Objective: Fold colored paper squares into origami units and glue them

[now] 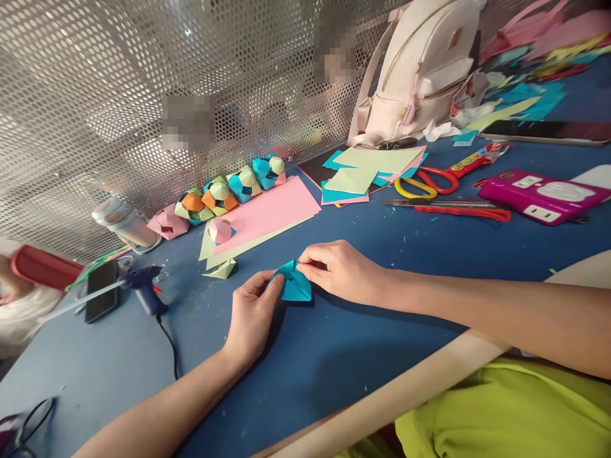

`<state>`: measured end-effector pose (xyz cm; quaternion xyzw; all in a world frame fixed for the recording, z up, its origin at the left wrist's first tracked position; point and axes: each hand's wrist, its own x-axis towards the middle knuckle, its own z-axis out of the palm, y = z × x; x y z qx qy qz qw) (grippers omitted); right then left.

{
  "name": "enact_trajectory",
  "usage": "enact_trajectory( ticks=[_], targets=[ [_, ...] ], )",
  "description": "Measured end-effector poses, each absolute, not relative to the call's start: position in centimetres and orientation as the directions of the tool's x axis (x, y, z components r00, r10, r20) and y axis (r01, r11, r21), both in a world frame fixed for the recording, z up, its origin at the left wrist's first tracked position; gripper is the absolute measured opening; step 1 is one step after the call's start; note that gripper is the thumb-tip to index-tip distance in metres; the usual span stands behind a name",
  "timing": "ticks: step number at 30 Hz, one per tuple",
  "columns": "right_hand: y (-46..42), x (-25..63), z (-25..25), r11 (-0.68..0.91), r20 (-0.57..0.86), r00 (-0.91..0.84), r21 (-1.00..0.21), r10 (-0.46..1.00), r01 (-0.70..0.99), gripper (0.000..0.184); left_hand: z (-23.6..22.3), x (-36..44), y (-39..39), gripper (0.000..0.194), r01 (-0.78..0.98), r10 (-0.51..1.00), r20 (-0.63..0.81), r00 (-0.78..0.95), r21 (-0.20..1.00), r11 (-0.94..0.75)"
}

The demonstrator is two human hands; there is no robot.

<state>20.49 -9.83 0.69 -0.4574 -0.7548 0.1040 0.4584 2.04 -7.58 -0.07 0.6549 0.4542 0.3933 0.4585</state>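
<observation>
A small blue folded paper (pixel 296 287) is held just above the blue table (pixel 334 375). Its left edge is pinched between the thumb and fingers of my left hand (pixel 252 305). At its upper right corner, the fingertips of my right hand (pixel 341 273) are closed on the same paper. Creases and a raised flap show on its face. Left of it lies a pale green folded paper piece (pixel 223 270). Behind that, a pink and white folded paper ball (pixel 221 231) rests on pink paper sheets (pixel 272 213).
Several folded paper balls (pixel 219 196) line the perforated metal screen (pixel 119 76). A glue gun (pixel 146 286) with a cord and a phone (pixel 102 289) lie left. Scissors (pixel 429 184), a cutter (pixel 453 207), a purple case (pixel 539 194) and a backpack (pixel 420 76) are right.
</observation>
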Motion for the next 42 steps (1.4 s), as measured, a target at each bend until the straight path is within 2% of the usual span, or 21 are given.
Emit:
enact_trajectory(
  ticks=[7,17,25,34,42],
  targets=[
    [-10.0,20.4,0.8,0.545,0.576,-0.160,-0.596,0.802,0.589,0.018,0.3,2.1,-7.9,0.043,0.249,0.952,0.100,0.288,0.953,-0.176],
    [-10.1,20.2,0.9,0.589,0.604,-0.182,-0.590,0.776,0.552,0.021,0.3,2.2,-7.9,0.040,0.257,0.950,0.115,0.292,0.947,-0.194],
    [-10.0,20.1,0.5,0.590,0.638,-0.158,-0.551,0.754,0.590,0.018,0.2,1.9,-7.9,0.036,0.289,0.942,0.082,0.326,0.940,-0.182],
    [-10.3,19.8,0.6,0.604,0.667,-0.124,-0.560,0.735,0.567,0.020,0.6,1.8,-8.3,0.036,0.384,0.936,0.149,0.318,0.883,-0.271],
    [-10.8,19.4,0.9,0.619,0.672,-0.104,-0.598,0.734,0.509,0.021,0.8,1.9,-8.5,0.032,0.381,0.938,0.181,0.296,0.878,-0.289]
  ],
)
